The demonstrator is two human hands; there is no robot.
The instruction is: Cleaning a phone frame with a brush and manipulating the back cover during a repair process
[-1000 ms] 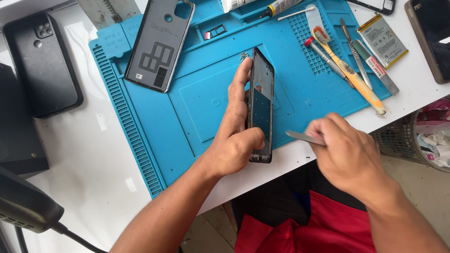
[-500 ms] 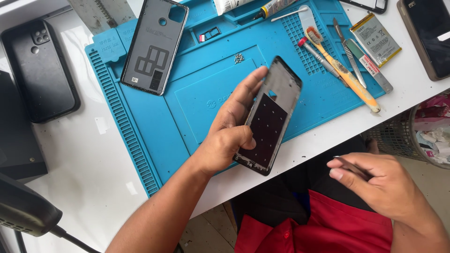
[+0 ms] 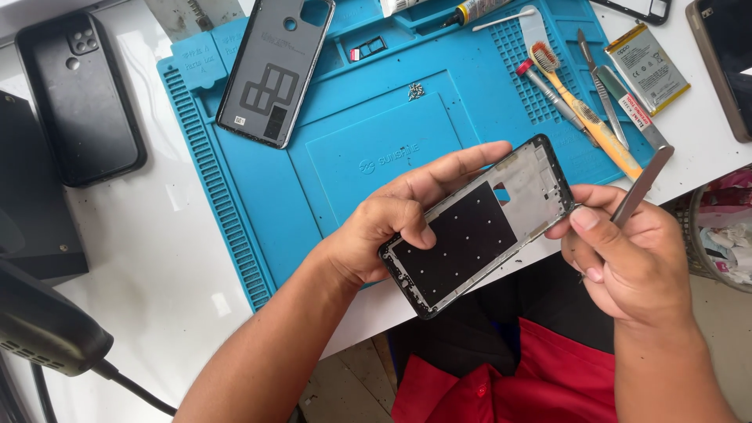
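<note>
Hands: your left hand is clamped on the phone frame, thumb over its dark inner panel, fingers curled behind the far edge; your right hand is closed on a metal pry tool, pinched between thumb and fingers.
Contact: your right thumb and forefinger touch the frame's upper right corner; the tool's blade points up and away, clear of the frame.
Phone frame: you hold it in the air, tilted, above the near edge of the worktop, its inner side facing you, with a black sheet on the lower part and bare grey metal near the top.
Mat: a blue repair mat lies on the worktop under and beyond your hands.
Back cover: a grey phone back cover lies inside-up on the mat's far left part, well apart from the frame.
Small parts: a cluster of screws sits on the mat near its middle.
Tools: a yellow brush and a red-capped screwdriver lie side by side on the mat's right part.
Battery: a flat battery lies on the worktop just beyond the mat's right edge.
Left side: a black phone lies on the worktop left of the mat.
</note>
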